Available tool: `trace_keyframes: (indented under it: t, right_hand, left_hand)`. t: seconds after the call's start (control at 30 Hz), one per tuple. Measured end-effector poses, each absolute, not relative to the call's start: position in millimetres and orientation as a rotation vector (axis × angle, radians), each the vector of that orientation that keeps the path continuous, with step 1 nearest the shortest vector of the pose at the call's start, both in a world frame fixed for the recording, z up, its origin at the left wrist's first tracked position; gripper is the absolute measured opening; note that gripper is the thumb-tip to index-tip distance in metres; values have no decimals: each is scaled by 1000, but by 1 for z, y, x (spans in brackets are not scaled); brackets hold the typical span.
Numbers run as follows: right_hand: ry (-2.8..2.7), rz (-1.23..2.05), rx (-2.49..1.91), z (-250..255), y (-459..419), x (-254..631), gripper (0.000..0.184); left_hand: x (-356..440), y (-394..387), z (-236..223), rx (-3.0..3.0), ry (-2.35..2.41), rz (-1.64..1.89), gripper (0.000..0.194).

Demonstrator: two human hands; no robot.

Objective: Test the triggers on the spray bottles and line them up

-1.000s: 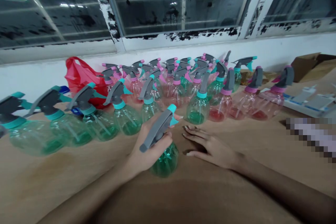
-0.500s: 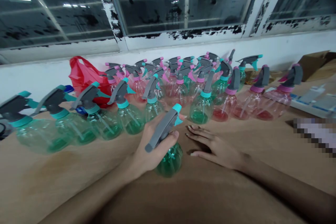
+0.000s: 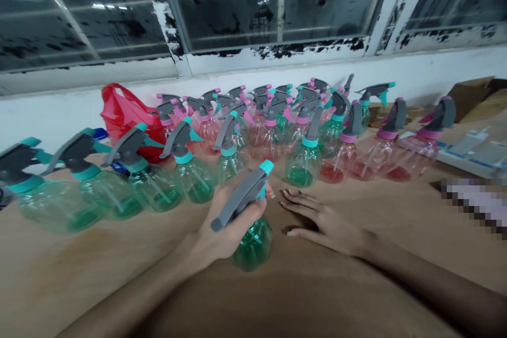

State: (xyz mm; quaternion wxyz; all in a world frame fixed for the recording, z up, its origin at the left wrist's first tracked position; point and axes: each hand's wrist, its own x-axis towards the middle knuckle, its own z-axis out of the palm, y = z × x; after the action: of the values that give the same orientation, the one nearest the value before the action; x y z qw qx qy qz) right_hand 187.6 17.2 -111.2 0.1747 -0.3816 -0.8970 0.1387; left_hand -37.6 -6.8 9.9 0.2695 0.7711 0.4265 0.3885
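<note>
My left hand (image 3: 222, 222) is wrapped round the neck of a green spray bottle (image 3: 253, 245) with a grey head and a turquoise nozzle. A finger lies at its trigger, and the head points up and away to the right. Flat on the table (image 3: 317, 296), my right hand (image 3: 325, 219) rests with fingers stretched out, apart from the bottle. Just beyond it stand another green spray bottle (image 3: 303, 166) and a pink spray bottle (image 3: 336, 161), each with a little liquid at the bottom.
Several green spray bottles (image 3: 194, 179) form a row to the left. Behind them are many pink and green ones and a red plastic bag (image 3: 129, 116). At the right lie a brown cardboard box (image 3: 475, 95) and a white-and-blue tray (image 3: 471, 153). A wall with windows (image 3: 237, 0) closes the back.
The held spray bottle has shifted slightly left and tilted, and its trigger is now drawn in under my left fingers. My right hand has stayed in place.
</note>
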Motion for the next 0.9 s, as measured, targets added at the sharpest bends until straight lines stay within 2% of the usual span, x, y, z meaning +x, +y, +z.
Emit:
trace_keyframes:
  t: [0.13,0.33,0.9]
  right_hand:
    - [-2531,393,-1064,-112,18,188,60]
    - [-2517,402,-1046,-112,17,188,61]
    - [-2522,416,-1064,-112,18,189,61]
  left_hand:
    - [-40,-4,6,2155,1079,996,16]
    - [-40,-5,-2,2096,1144,1007,30]
    - [-41,-6,-5,2130,1158,975,32]
